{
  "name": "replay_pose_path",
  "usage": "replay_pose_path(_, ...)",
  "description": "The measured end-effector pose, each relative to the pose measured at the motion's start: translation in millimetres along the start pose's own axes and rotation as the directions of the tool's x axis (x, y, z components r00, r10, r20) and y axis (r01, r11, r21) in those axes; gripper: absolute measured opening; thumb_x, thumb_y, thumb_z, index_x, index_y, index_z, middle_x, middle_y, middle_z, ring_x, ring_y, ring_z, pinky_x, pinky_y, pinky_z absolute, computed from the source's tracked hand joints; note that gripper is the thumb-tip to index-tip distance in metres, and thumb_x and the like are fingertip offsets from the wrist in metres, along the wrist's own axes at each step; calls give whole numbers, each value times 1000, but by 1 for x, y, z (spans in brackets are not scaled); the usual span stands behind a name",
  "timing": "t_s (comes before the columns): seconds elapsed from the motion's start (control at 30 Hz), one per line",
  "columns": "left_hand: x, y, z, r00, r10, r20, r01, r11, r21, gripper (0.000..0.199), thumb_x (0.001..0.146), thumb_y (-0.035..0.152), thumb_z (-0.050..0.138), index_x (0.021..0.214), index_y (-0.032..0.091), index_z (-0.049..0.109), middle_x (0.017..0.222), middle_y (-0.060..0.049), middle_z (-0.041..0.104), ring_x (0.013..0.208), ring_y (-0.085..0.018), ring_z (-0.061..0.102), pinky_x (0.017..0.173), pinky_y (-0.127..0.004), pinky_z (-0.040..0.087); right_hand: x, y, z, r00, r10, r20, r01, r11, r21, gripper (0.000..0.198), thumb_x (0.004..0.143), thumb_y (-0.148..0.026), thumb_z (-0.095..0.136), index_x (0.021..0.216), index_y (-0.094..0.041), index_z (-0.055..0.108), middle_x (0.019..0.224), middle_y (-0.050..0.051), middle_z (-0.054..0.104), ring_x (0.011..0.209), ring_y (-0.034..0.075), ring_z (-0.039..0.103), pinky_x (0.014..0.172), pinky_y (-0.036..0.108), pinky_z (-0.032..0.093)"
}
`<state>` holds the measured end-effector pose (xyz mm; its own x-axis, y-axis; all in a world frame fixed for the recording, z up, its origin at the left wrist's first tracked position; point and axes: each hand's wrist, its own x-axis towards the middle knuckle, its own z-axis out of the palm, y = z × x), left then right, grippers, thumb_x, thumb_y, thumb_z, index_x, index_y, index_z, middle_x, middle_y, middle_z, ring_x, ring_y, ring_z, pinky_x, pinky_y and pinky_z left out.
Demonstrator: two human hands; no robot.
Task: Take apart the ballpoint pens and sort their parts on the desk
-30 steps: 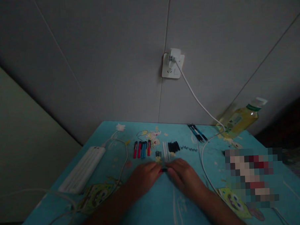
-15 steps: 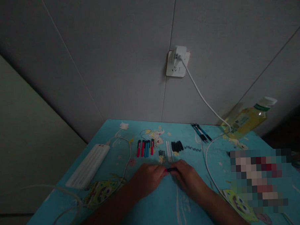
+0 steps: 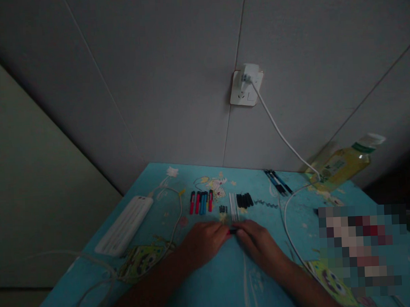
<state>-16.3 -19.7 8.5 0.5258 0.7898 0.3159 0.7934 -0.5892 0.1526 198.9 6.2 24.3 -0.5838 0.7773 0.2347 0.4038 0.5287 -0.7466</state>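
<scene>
My left hand (image 3: 207, 241) and my right hand (image 3: 258, 241) meet over the near middle of the table, both closed on a red and black pen (image 3: 233, 231). The left fingers cover its red end, the right fingers its black end. Just beyond lie red and blue pen barrels (image 3: 202, 202) in a row, small dark pieces (image 3: 223, 209), thin white pen refills (image 3: 233, 206) and black tube-like pen parts (image 3: 244, 200). To their right is a line of small springs (image 3: 265, 204).
Several blue and black pens (image 3: 277, 182) lie at the back. A bottle of yellow liquid (image 3: 344, 165) leans near the wall. A white power strip (image 3: 125, 226) is at left. A white cable (image 3: 285, 218) runs from the wall socket (image 3: 246, 90) across the right side. A pixelated patch hides the far right.
The view has shifted slightly, so everything sits a little further right. Both hands stay on the pen; the right fingers have moved slightly along its black end.
</scene>
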Motion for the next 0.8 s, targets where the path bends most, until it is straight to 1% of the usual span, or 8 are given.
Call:
replay_pose_path(0.1, 1, 0, 0, 1000, 17, 2, -17, 1000, 17, 15, 96, 27, 52, 89, 18, 61, 76, -2, 63, 71, -18, 64, 61, -28, 48, -2, 3, 2, 999, 38, 14, -39, 999, 30, 18, 97, -32, 50, 103, -22, 63, 95, 5, 67, 87, 18, 63, 81, 32, 51)
replay_pose_path(0.17, 1, 0, -1, 1000, 11, 2, -11, 1000, 16, 14, 96, 26, 51, 90, 18, 61, 76, -3, 64, 71, -18, 64, 60, -28, 48, -3, 3, 3, 999, 36, -6, -36, 999, 40, 23, 93, -34, 57, 113, -21, 59, 105, 7, 66, 95, 20, 62, 85, 34, 51)
replay_pose_path(0.23, 0, 0, -1, 1000, 3, 2, -3, 1000, 9, 16, 97, 27, 49, 90, 18, 60, 77, -2, 64, 72, -18, 64, 61, -29, 49, -3, 2, 3, 999, 31, 9, -31, 999, 27, 26, 94, -34, 55, 117, -21, 58, 110, 8, 66, 100, 21, 62, 89, 35, 50)
replay_pose_path(0.3, 0, 0, -1, 1000, -2, 5, 2, 1000, 5, 17, 98, 27, 48, 89, 19, 60, 77, -2, 64, 71, -19, 64, 61, -30, 49, -2, 0, 3, 998, 43, 53, -45, 999, 26, 22, 98, -32, 48, 112, -21, 61, 106, 7, 67, 97, 20, 63, 88, 35, 50)
replay_pose_path(0.37, 0, 1, -1, 1000, -13, 11, 13, 1000, 7, 17, 97, 28, 49, 87, 19, 59, 77, -2, 64, 71, -19, 64, 62, -30, 49, -1, -3, 2, 997, 59, 58, -63, 996, 66, 19, 98, -31, 48, 106, -21, 61, 98, 5, 68, 90, 18, 64, 83, 32, 51)
replay_pose_path(0.47, 0, 2, -1, 1000, -30, 6, 30, 1000, -8, 11, 96, 26, 51, 95, 19, 60, 80, -2, 65, 74, -19, 65, 63, -30, 50, 0, -5, 2, 998, 62, 22, -64, 989, 134, 21, 93, -31, 57, 112, -21, 58, 104, 5, 67, 94, 19, 64, 84, 31, 52)
replay_pose_path(0.6, 2, 4, -4, 999, -47, 2, 47, 998, -38, 16, 97, 27, 50, 110, 21, 58, 86, -2, 67, 77, -19, 67, 65, -31, 51, 1, -4, 0, 998, 55, -17, -53, 992, 116, 19, 98, -30, 49, 108, -22, 63, 101, 5, 67, 92, 18, 63, 85, 32, 50)
replay_pose_path(0.8, 3, 7, -8, 995, -84, 48, 87, 994, -71, 15, 99, 24, 45, 105, 21, 58, 90, -3, 67, 79, -18, 67, 66, -30, 51, 0, -7, -3, 996, 14, -93, -5, 995, 104, 10, 94, -26, 55, 100, -23, 63, 95, 4, 64, 87, 17, 61, 80, 29, 49)
